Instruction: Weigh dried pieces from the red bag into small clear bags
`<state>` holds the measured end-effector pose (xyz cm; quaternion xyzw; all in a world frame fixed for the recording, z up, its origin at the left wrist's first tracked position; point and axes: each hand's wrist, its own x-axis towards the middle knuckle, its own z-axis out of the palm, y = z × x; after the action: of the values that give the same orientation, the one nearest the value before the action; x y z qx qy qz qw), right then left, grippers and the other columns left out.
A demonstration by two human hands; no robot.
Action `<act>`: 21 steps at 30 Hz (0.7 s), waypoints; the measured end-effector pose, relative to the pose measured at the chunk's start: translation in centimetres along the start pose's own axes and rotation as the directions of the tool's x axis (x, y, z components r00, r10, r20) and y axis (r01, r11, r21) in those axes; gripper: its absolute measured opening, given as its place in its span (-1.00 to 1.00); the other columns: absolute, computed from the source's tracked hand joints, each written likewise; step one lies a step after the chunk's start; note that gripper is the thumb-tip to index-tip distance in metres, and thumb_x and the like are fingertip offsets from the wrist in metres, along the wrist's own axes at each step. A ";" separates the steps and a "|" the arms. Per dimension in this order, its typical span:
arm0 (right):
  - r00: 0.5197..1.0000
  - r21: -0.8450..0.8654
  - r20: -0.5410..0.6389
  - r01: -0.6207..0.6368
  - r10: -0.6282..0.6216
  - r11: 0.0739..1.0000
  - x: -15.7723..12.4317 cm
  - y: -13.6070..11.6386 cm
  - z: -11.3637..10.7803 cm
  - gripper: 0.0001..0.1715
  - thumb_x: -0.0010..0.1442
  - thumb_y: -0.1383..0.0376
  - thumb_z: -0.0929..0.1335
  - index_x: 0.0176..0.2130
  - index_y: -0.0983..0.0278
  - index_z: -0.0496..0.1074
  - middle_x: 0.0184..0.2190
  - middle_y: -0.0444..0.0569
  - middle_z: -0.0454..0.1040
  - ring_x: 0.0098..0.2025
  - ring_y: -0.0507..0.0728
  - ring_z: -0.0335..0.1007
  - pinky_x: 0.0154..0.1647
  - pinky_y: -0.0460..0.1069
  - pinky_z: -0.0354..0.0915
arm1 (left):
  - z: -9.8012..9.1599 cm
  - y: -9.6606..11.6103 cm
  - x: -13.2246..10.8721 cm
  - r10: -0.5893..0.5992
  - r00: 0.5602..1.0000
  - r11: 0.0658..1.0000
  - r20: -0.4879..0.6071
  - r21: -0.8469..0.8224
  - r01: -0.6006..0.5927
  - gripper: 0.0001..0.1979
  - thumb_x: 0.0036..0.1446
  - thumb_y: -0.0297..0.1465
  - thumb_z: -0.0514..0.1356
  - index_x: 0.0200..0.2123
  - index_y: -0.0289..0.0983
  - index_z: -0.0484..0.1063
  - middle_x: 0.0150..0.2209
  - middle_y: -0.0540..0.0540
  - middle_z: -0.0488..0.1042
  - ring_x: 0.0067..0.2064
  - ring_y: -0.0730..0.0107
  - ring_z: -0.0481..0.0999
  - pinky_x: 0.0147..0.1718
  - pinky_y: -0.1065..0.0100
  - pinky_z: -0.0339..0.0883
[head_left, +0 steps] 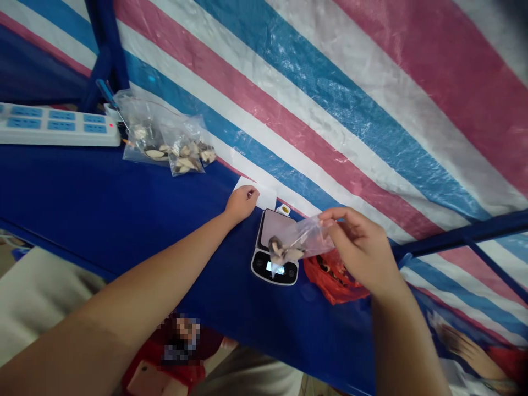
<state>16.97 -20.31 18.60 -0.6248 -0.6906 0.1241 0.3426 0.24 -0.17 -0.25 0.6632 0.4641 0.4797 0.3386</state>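
My right hand pinches the top of a small clear plastic bag. The bag hangs tilted over a kitchen scale, with several pale, dark-edged pieces like mushroom slices at its lower end. It covers part of the weighing plate and the lit display. My left hand is curled closed on a white sheet of paper behind the scale; whatever its fingers hold, if anything, is hidden. Below my right hand lies a red plastic bag with dark and pale pieces inside, partly hidden by the hand.
Clear bags of similar pieces lie at the back left, beside a pen and a white power strip. A striped tarp rises behind the blue table. Another person's hand shows at lower right.
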 end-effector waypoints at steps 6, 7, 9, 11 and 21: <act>0.938 0.120 -0.310 -0.125 0.157 0.985 -0.6 5.4 2.8 -0.69 0.22 0.06 0.42 -0.17 0.23 0.54 -0.32 -0.03 0.58 -0.37 0.13 0.50 -0.34 -0.01 0.39 | -0.2 0.2 -0.1 -0.003 1.000 1.000 -0.009 -0.004 0.003 -0.77 0.18 -0.30 0.10 -0.38 -0.24 0.52 -0.34 -0.09 0.56 -0.31 0.29 0.45 -0.28 0.28 0.25; 0.934 0.129 -0.292 -0.175 0.206 0.976 -1.4 6.8 3.4 -0.65 0.21 0.03 0.42 -0.19 0.24 0.55 -0.32 -0.02 0.58 -0.36 0.14 0.49 -0.35 -0.01 0.39 | -0.2 0.2 -0.1 -0.002 1.000 1.000 -0.011 -0.005 0.002 -0.78 0.18 -0.31 0.10 -0.38 -0.23 0.52 -0.34 -0.09 0.56 -0.31 0.29 0.45 -0.27 0.28 0.26; 0.903 0.187 -0.283 -0.280 0.325 0.941 -3.3 9.3 4.1 -0.56 0.19 -0.05 0.42 -0.17 0.25 0.53 -0.35 -0.02 0.57 -0.38 0.16 0.48 -0.39 0.01 0.40 | -0.1 0.2 0.0 -0.002 1.000 1.000 -0.012 -0.004 0.002 -0.79 0.19 -0.32 0.11 -0.38 -0.23 0.52 -0.33 -0.10 0.56 -0.29 0.28 0.46 -0.26 0.28 0.27; 0.847 0.167 -0.343 -0.369 0.405 0.914 -5.0 11.4 4.1 -0.54 0.20 -0.10 0.39 -0.25 0.24 0.51 -0.48 -0.06 0.52 -0.49 0.14 0.42 -0.45 0.01 0.36 | -0.1 0.2 0.0 -0.004 1.000 1.000 -0.010 0.002 0.004 -0.79 0.19 -0.32 0.11 -0.37 -0.23 0.52 -0.32 -0.10 0.56 -0.29 0.29 0.46 -0.25 0.28 0.28; 0.633 0.517 -0.530 -0.286 0.564 0.807 -1.4 16.0 3.7 -0.53 0.10 0.02 0.44 -0.53 0.14 0.14 -0.74 -0.30 0.11 -0.67 -0.01 -0.01 -0.67 -0.07 0.00 | 0.0 0.6 -0.3 0.100 0.994 0.993 -0.046 -0.051 -0.103 -0.85 0.23 -0.34 0.10 -0.29 -0.25 0.43 -0.30 -0.06 0.53 -0.31 0.39 0.45 -0.23 0.35 0.31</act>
<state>27.06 -17.62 5.83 -0.6940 -0.3128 0.1064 0.6397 0.39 -0.71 0.22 0.6662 0.4242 0.5226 0.3211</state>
